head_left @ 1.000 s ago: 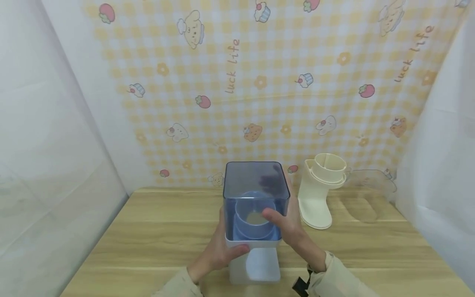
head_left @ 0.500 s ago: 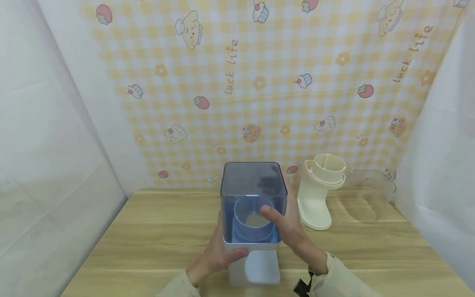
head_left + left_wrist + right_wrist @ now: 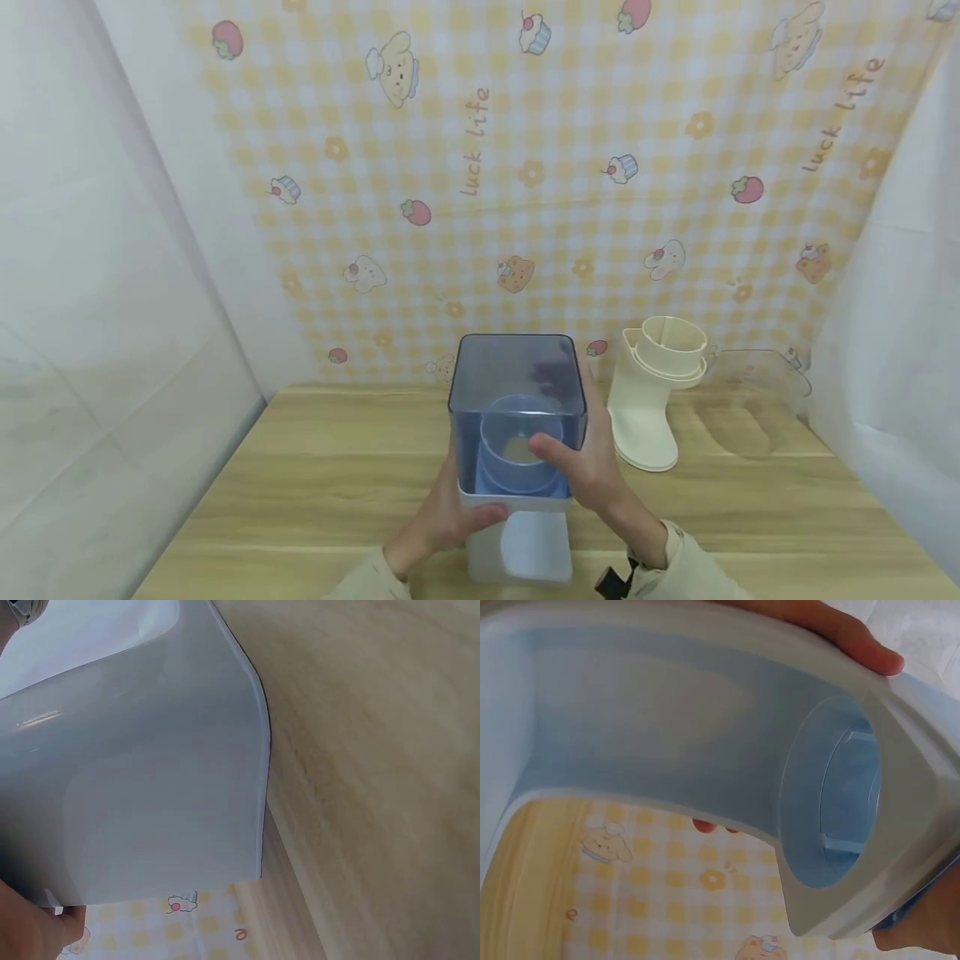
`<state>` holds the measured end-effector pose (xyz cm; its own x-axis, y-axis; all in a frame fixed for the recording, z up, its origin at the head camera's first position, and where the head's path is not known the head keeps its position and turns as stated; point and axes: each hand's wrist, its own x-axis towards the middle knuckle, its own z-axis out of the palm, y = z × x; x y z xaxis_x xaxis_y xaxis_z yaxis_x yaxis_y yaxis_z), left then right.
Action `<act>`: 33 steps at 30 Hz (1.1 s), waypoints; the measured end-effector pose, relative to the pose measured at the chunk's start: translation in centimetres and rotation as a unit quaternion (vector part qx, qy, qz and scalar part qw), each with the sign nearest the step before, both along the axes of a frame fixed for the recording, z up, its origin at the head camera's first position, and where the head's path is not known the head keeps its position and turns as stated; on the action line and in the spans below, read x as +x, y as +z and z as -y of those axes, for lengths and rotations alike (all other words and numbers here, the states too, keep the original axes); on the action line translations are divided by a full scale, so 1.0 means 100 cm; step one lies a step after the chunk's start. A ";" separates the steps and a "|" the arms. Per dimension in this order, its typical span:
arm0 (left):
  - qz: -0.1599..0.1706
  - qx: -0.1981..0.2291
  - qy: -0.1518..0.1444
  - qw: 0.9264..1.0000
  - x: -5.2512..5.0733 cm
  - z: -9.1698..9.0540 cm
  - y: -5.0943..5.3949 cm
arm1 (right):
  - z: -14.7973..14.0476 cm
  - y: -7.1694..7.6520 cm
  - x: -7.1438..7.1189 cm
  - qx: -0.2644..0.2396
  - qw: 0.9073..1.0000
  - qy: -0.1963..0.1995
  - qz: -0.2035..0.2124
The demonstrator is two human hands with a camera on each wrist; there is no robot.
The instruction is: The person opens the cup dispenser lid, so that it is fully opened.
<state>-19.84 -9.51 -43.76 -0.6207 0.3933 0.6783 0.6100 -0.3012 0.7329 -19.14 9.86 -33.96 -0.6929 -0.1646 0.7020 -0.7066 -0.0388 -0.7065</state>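
A pale plastic stand [image 3: 536,546] with a clear blue-tinted square container [image 3: 517,375] on top is held between both hands in the head view. The left hand [image 3: 447,512] grips the stand's upper left side, thumb across the front under the container. The right hand [image 3: 588,462] grips the container's right side, thumb on its front face. Inside the container shows a round blue ring [image 3: 522,475]. From below, the right wrist view shows a round opening in the stand's head [image 3: 907,802], with fingertips on both edges. The stand's smooth side [image 3: 165,780] fills much of the left wrist view.
On the wooden table [image 3: 337,475], a cream stand [image 3: 643,417] with a round collar is upright at the back right. Beside it lies a transparent cover [image 3: 738,425]. A checked cloth [image 3: 420,167] hangs behind, with white sheets at both sides.
The hands keep their hold on the stand and container. The whole head view has shifted slightly, the scene appearing a little lower and to the right; the container's top looks tilted a touch more.
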 end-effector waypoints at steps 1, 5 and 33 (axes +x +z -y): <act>0.002 0.003 -0.004 1.000 0.000 0.000 0.000 | 0.000 0.000 0.000 0.002 1.000 -0.002 -0.008; 0.007 0.001 -0.004 1.000 -0.001 0.000 0.002 | -0.001 0.002 -0.001 0.012 1.000 -0.007 -0.007; 0.006 0.000 -0.003 1.000 0.002 0.000 0.000 | -0.005 0.000 -0.003 0.039 0.999 -0.007 0.012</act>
<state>-19.67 -9.48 -43.77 -0.6261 0.3972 0.6710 0.6003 -0.3036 0.7399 -19.44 10.33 -33.99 -0.7112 -0.2090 0.6712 -0.6902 0.0266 -0.7231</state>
